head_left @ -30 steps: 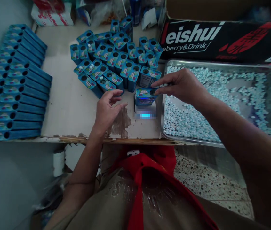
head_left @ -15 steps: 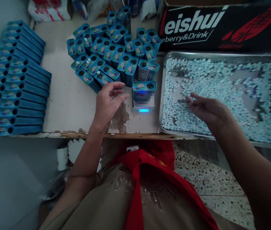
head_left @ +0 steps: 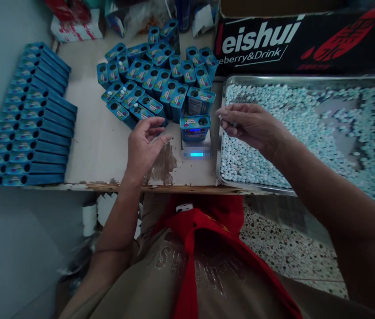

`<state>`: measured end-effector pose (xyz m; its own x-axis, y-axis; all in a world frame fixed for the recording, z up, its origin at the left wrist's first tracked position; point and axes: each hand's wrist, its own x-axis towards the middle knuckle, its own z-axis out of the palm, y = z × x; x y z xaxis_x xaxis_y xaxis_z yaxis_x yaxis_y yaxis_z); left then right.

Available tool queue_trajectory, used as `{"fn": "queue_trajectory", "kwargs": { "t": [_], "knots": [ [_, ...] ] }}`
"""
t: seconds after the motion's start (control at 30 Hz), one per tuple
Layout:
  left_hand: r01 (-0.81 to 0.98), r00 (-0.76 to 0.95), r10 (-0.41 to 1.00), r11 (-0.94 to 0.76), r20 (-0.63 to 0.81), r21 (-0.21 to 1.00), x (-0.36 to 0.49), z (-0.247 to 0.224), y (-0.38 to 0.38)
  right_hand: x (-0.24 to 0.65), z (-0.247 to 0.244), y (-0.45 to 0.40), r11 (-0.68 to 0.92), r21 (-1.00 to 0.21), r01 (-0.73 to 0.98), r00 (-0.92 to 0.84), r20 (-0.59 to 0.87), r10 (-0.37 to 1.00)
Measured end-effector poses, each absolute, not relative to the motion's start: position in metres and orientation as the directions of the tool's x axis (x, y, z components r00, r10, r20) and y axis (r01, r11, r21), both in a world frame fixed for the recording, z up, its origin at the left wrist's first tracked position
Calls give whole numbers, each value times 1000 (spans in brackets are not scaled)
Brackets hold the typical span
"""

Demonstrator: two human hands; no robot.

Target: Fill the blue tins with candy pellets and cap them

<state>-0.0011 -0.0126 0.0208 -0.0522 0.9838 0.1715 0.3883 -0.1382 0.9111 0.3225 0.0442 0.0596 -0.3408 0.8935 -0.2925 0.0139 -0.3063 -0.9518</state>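
Observation:
A blue box (head_left: 194, 128) with a round hole in its top stands on a small scale (head_left: 196, 149) with a lit display. Left of it, my left hand (head_left: 147, 144) hovers over the table with fingers apart, holding nothing. My right hand (head_left: 249, 124) is above the left edge of a metal tray (head_left: 219, 153), its fingertips pinched on small white candies. Many pale blue and white candies (head_left: 273, 155) lie spread in the tray. Behind my left hand stand several blue boxes (head_left: 145, 73) with round holes, a few with white candies on top.
Rows of blue boxes (head_left: 34, 128) are stacked at the left by the wall. A black carton (head_left: 260, 44) with lettering stands behind the tray. A white and red box (head_left: 77, 29) and plastic bags (head_left: 144, 17) are at the back. The wooden table edge (head_left: 174, 189) runs in front.
My right hand has moved left from over the candies to the tray's left edge, its fingers now pinched. My left hand has hardly moved. The view has shifted slightly.

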Motion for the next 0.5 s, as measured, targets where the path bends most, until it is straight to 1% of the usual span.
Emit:
{"fn": "queue_trajectory", "kwargs": {
  "t": [0.1,0.17,0.23,0.33,0.4,0.47,0.5],
  "knots": [
    [407,-44,982,-148,181,901,5,23,-11,302,75,51,-247,-966,78,-381,-258,888],
    [394,-31,981,-166,193,904,7,22,-10,294,76,55,-203,-969,141,-366,-241,899],
    [375,-14,978,-187,207,908,8,19,-8,290,71,59,-177,-970,168,-353,-227,908],
    [378,20,973,-220,230,899,12,15,-5,291,62,62,-188,-973,131,-346,-222,911],
    [405,40,964,-256,262,878,17,13,-1,292,61,62,-229,-969,91,-339,-246,908],
    [467,64,944,-314,323,827,24,14,5,292,66,60,-292,-956,42,-321,-289,902],
    [515,88,930,-350,358,783,29,16,9,291,70,58,-327,-945,6,-301,-314,901]
  ]
}}
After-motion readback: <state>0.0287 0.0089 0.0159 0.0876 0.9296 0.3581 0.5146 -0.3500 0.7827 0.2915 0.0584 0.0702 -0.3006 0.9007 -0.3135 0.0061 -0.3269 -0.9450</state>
